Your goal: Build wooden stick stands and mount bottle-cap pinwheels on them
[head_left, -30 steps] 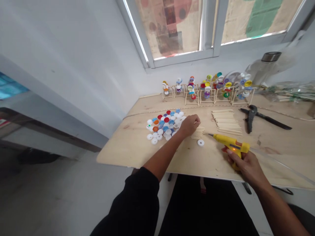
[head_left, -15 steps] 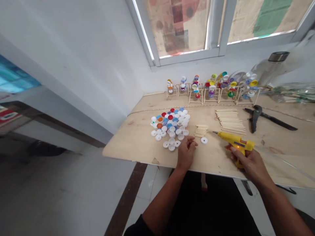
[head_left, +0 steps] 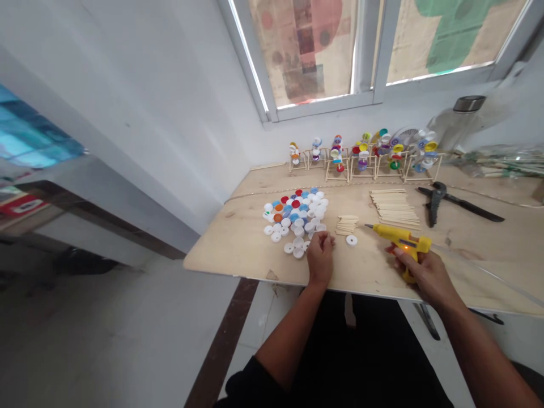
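Observation:
A yellow hot glue gun (head_left: 402, 238) with a glowing orange light is gripped in my right hand (head_left: 429, 277). Its nozzle points left, towards a short pile of sticks (head_left: 347, 224). Just below that pile a white bottle cap with a dark centre (head_left: 351, 241) lies on the table. My left hand (head_left: 321, 258) rests beside the heap of bottle caps (head_left: 297, 208), its fingers curled together; whatever they may hold is hidden. White caps joined in a cluster (head_left: 298, 242) lie at its left, partly covered by the hand.
Several small stick frames with colourful cap wheels (head_left: 363, 161) stand along the wall. Longer sticks (head_left: 393, 207) and black-handled pliers (head_left: 437, 201) lie to the right. A glass bottle (head_left: 459, 122) stands at the back right. The wooden table's (head_left: 238, 255) left edge drops to the floor.
My left hand has shifted slightly left, now overlapping the cap cluster. The glue gun stays in my right hand, its nozzle still pointing left. The camera view has turned a little.

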### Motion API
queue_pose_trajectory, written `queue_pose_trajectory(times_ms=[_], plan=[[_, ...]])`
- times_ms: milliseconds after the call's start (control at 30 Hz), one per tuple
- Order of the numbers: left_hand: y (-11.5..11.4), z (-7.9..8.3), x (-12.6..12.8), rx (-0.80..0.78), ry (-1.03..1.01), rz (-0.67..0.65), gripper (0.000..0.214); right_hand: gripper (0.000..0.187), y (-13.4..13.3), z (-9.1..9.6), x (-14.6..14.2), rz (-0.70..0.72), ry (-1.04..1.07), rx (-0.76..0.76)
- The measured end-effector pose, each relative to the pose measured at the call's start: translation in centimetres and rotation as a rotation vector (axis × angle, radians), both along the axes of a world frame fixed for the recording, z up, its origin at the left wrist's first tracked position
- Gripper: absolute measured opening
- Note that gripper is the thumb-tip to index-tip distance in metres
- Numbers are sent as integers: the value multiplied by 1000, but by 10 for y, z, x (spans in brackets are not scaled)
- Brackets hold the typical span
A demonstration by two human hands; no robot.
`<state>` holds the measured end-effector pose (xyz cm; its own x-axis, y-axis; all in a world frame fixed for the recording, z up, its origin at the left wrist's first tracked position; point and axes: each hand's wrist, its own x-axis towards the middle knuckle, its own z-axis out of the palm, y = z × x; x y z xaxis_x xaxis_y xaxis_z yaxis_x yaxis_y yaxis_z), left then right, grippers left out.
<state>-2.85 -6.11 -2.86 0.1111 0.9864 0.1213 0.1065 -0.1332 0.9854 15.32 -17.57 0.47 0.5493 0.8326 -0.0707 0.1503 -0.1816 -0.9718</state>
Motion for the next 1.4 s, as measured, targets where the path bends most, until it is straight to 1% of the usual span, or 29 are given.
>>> queue_pose_trajectory(times_ms=[133, 233, 333, 433, 633, 733, 900, 1033, 1233, 1400], plan=[[5, -1, 9, 62, -34, 77, 4, 43, 0, -1, 0, 4, 12, 18], [11, -1, 19, 97, -127, 118, 3, 47, 0, -4, 1, 8, 11, 0], [21, 1, 31, 69, -231, 121, 7, 53, -1, -6, 2, -2, 6, -31], [31, 1, 42, 37, -284, 106, 10, 55, -1, -5, 1, -4, 11, -22], [41, -6, 56, -18, -369, 93, 8, 58, 0, -1, -2, -16, 7, -5], [42, -11, 60, -41, -412, 88, 10, 58, 0, 1, -2, -12, 9, -21], [40, -13, 63, -83, -491, 78, 17, 52, 1, 4, -4, -33, -25, -9], [39, -13, 65, -123, -586, 66, 18, 56, 1, 7, -5, -37, -15, -44], [50, -12, 65, -145, -595, 84, 21, 56, 1, 5, -4, 0, -9, -29], [51, -13, 72, -149, -619, 66, 15, 58, 1, 0, -2, -11, -4, -41]])
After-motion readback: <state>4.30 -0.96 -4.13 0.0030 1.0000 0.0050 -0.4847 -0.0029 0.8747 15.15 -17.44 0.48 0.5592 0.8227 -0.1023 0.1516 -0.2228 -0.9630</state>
